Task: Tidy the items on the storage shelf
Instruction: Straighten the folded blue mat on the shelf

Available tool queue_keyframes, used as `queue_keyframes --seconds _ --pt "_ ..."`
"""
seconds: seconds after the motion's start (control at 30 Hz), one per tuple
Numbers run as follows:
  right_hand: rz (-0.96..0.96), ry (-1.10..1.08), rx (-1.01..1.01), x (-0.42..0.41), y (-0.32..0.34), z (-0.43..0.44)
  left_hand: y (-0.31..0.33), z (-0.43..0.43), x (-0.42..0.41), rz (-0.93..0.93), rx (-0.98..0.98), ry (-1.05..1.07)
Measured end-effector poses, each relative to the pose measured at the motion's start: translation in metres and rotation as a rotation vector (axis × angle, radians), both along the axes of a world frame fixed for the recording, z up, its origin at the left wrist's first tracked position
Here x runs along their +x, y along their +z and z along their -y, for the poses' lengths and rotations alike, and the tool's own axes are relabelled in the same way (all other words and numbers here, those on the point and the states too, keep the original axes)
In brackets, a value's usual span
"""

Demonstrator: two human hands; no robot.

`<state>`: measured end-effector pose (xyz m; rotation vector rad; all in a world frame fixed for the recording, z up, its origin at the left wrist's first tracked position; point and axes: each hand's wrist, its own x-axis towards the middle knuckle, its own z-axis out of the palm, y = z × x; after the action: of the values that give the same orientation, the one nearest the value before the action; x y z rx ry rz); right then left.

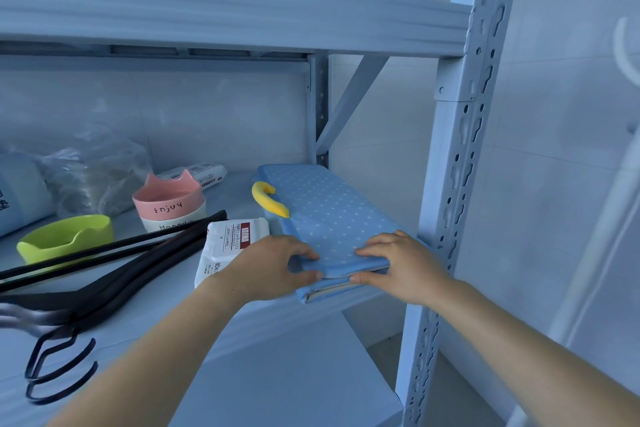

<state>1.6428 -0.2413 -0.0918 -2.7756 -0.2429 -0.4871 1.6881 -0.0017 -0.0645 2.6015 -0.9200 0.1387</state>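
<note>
A flat folded blue fabric box with white dots (325,215) lies at the right end of the shelf board (166,291), its near end sticking out over the front edge. A yellow handle (268,199) is on its left side. My left hand (273,265) pinches the box's near left corner, thumb under and fingers on top. My right hand (398,262) pinches the near right corner the same way. A white wipes pack (230,244) lies just left of the box, partly behind my left hand.
Black hangers (104,263) lie across the shelf's left half. A lime green bowl (67,236) and a pink bowl stacked on a white one (168,203) stand behind them, with plastic bags (86,177) and another white pack (202,175) at the back. The shelf's upright post (446,184) stands right of the box.
</note>
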Motion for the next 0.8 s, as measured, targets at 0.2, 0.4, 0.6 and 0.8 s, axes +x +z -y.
queue_keyframes --seconds 0.2,0.4,0.6,0.8 --pt "-0.103 0.022 0.102 -0.024 0.015 0.008 0.006 -0.001 -0.015 0.009 -0.037 -0.106" --pt "-0.143 -0.073 0.147 0.001 0.019 -0.010 0.018 0.003 0.002 0.046 0.115 -0.051" --pt "-0.397 -0.049 -0.068 0.019 0.011 -0.011 0.009 0.016 0.015 -0.021 0.189 -0.007" --pt "-0.376 0.007 -0.137 0.021 0.007 0.008 -0.007 0.030 0.018 0.050 0.134 0.013"
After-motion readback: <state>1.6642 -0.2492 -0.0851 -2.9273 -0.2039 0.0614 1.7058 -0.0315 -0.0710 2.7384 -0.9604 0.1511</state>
